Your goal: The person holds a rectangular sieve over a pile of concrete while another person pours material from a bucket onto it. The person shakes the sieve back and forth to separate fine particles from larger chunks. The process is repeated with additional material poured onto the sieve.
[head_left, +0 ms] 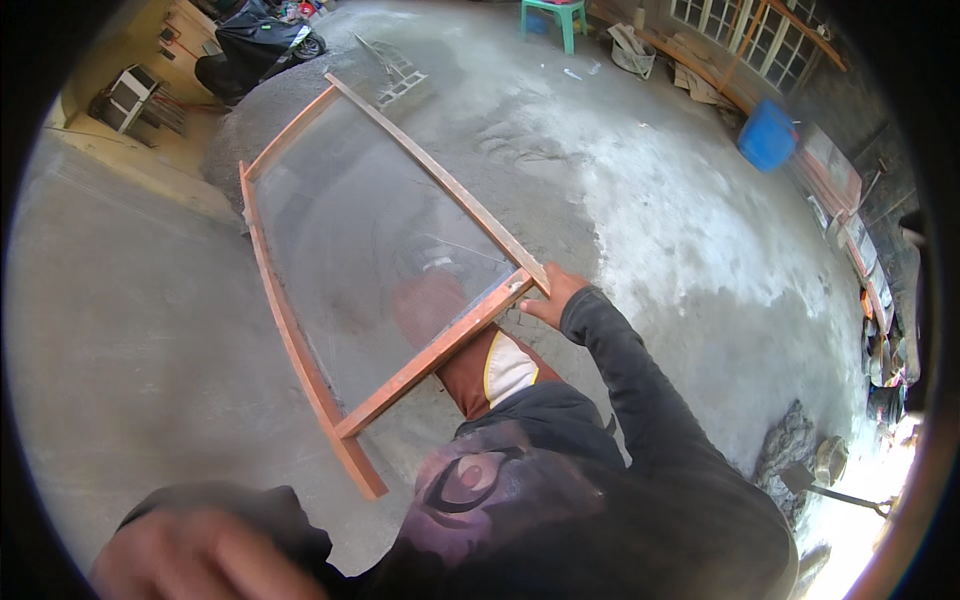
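A large sand screen [350, 220], fine see-through mesh on a reddish wooden frame, stands at a slant before me over the grey floor. My right hand [560, 297] is closed round its near right corner, where the long side rail meets the crossbar. Two rail ends stick out past the crossbar at the near side. Through the mesh, part of my leg in brown shorts shows faintly. My left hand [205, 560] is raised close to the camera at the lower left, away from the screen. It is blurred, and its fingertips are cut off by the lower edge.
A grey heap [245, 125] lies behind the screen, near a covered motorcycle [265, 50] and a grey ladder-like piece [403, 88]. Farther off are a green stool [566, 16] and a blue container [768, 137]. A shovel [800, 480] lies by rubble at the lower right.
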Motion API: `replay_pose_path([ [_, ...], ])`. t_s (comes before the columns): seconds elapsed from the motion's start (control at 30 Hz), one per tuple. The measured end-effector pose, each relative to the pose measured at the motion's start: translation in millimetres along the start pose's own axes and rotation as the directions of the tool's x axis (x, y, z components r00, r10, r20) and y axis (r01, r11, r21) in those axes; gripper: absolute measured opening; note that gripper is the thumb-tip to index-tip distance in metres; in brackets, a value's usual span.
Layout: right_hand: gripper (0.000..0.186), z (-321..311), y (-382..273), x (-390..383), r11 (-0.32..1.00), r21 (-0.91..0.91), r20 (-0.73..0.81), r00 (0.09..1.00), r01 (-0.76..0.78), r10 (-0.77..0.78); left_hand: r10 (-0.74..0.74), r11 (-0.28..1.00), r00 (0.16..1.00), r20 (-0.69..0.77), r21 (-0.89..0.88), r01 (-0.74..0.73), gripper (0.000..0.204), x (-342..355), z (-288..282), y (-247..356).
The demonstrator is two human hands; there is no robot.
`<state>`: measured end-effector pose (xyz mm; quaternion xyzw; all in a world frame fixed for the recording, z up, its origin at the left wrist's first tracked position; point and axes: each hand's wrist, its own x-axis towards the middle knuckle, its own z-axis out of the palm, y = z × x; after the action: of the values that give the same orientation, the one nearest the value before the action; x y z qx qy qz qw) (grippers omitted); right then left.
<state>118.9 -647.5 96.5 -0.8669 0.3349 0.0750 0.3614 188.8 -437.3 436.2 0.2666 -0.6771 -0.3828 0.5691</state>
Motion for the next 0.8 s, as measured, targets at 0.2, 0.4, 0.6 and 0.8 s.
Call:
replay_pose_path([
  [0.2, 0.063, -3.6, -0.8, 2.0, 1.0, 0.003, 0.015, 1.0, 0.005, -0.005, -0.316, 0.949, 0.903, 0.292, 0.087, 0.304, 0.014, -46.7, -13.2, -37.4],
  [0.4, 0.06, -3.6, -2.2, 7.1, 0.999, -0.02, 0.012, 0.999, 0.034, -0.033, -0.279, 0.958, 0.914, 0.296, 0.157, 0.242, 0.012, -81.0, 1.3, -42.2],
  [0.6, 0.058, -4.7, -4.6, 11.0, 0.998, -0.049, 0.011, 0.999, 0.031, -0.03, -0.236, 0.969, 0.95, 0.206, 0.121, 0.215, 0.013, -83.3, 7.4, -45.1],
  [0.8, 0.059, -9.0, -6.0, 13.7, 0.998, -0.064, 0.03, 0.999, 0.029, -0.028, -0.186, 0.983, 0.926, 0.328, 0.062, 0.175, 0.021, -84.9, -4.9, -58.7],
])
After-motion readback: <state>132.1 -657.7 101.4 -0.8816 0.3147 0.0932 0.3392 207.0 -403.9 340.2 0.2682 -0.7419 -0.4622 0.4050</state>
